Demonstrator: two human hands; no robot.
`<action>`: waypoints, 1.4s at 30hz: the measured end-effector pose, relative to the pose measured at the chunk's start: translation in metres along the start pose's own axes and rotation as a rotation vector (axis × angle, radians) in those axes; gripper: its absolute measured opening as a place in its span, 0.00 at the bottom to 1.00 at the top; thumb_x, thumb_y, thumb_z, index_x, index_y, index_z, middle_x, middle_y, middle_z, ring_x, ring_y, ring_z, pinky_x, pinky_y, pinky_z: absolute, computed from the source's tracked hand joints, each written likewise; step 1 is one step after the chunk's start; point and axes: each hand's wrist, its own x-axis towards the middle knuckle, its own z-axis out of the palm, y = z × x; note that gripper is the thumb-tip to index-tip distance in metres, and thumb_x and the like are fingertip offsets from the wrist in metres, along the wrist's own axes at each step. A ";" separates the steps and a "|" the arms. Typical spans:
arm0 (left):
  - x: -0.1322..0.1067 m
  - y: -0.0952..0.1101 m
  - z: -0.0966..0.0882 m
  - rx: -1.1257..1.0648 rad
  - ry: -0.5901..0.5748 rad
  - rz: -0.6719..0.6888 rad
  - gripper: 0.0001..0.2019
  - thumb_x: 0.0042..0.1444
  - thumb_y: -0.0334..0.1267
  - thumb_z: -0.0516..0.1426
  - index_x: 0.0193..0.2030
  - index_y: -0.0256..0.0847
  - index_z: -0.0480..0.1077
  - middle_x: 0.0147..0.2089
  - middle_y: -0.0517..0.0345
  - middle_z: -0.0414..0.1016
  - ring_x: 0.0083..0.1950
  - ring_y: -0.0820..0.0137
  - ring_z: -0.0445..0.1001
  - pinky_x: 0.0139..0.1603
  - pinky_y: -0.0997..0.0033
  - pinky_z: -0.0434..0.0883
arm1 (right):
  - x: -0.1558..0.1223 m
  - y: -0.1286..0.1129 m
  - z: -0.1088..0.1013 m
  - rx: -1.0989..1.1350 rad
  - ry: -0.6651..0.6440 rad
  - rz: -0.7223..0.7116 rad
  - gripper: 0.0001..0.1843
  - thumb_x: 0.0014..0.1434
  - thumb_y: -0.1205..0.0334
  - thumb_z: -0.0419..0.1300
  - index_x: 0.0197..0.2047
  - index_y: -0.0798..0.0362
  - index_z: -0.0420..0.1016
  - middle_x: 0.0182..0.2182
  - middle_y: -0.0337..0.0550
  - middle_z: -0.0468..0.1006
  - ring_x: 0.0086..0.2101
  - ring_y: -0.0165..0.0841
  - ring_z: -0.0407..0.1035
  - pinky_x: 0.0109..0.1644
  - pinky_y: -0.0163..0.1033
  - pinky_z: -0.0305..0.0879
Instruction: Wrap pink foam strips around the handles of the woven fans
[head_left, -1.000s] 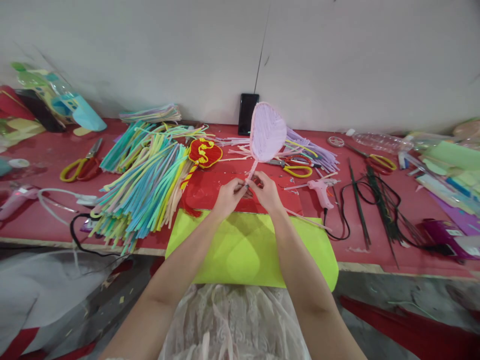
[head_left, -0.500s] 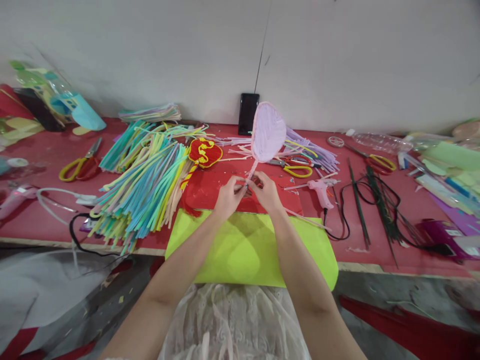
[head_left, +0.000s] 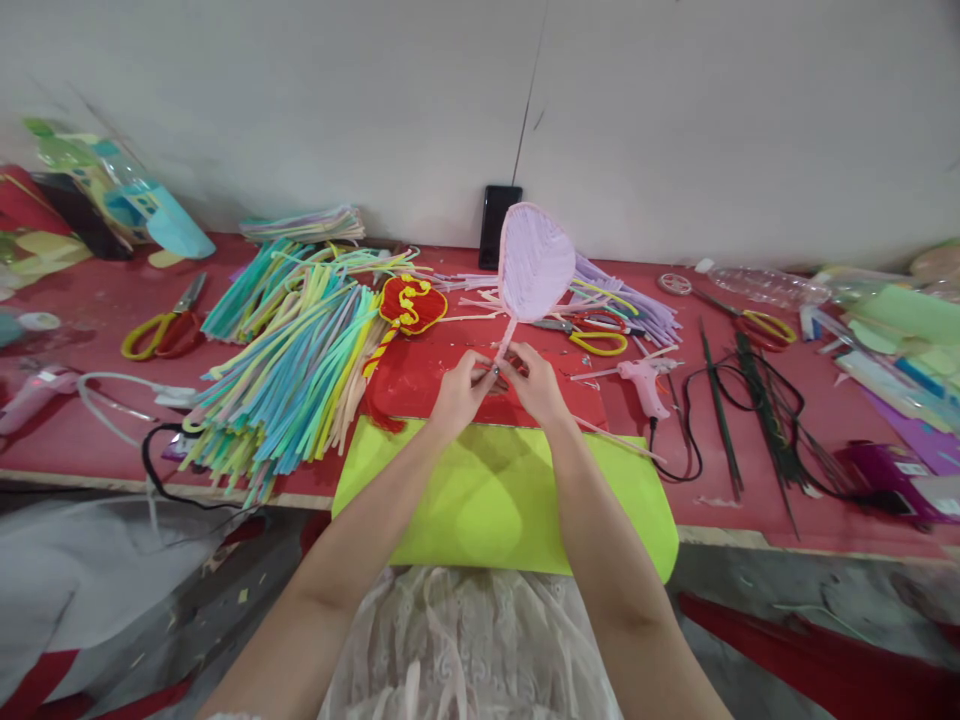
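A pale purple heart-shaped piece [head_left: 534,262] made of fuzzy craft stems stands upright on a thin pink stem over the red table [head_left: 90,420]. My left hand [head_left: 459,392] and my right hand [head_left: 537,385] meet at the bottom of that stem, fingers pinched on it. Both hands hover above a red sheet [head_left: 420,385], just beyond a lime-green sheet [head_left: 495,495] that hangs over the table's near edge.
A big pile of coloured craft stems [head_left: 292,360] lies left, with a red-and-yellow ornament [head_left: 409,305] beside it. Yellow-handled scissors [head_left: 161,328] lie far left. A pink glue gun [head_left: 643,380], black cable, dark wires [head_left: 757,405] and purple stems [head_left: 622,300] lie right. A black phone [head_left: 497,222] leans on the wall.
The hands stay pinched at the stem. The purple piece has turned and tilted very slightly; nothing else has moved.
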 end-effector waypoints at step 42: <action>0.003 0.003 -0.002 -0.142 -0.008 -0.097 0.12 0.52 0.43 0.57 0.35 0.40 0.57 0.27 0.58 0.76 0.30 0.67 0.78 0.36 0.62 0.76 | 0.000 0.009 -0.007 0.267 -0.104 0.104 0.21 0.50 0.57 0.60 0.49 0.51 0.71 0.39 0.42 0.75 0.31 0.29 0.66 0.37 0.37 0.66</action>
